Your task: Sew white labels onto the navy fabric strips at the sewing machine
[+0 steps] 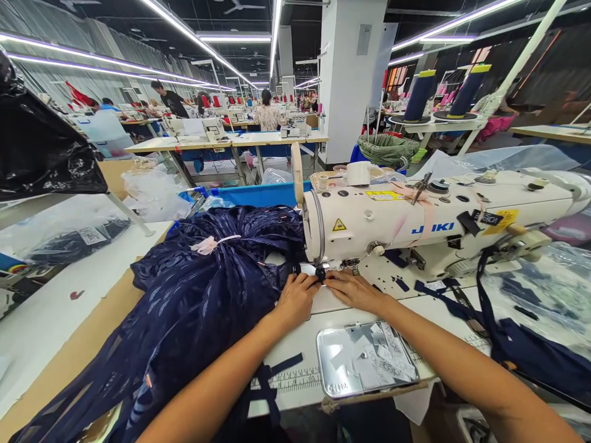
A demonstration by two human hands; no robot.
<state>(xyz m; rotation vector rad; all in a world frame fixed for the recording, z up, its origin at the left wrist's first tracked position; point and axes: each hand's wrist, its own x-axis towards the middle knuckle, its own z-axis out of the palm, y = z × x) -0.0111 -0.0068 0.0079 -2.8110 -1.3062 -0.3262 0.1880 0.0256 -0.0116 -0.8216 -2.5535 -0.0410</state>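
Both my hands meet under the needle end of a white JUKI sewing machine (438,224). My left hand (298,296) rests on the edge of a big bundle of dark navy patterned fabric (198,301), its fingers curled and pinching a small dark piece at the presser foot (320,271). My right hand (353,289) lies flat beside it, fingertips pressing the same small piece against the machine bed. A pink strip ties the bundle at its top (210,244).
A shallow metal tray (364,360) of small white labels sits near the table's front edge. Navy straps (517,335) trail off to the right. Clear plastic bags (549,289) lie at far right, a black bag (41,147) at left. Other workers sit at distant tables.
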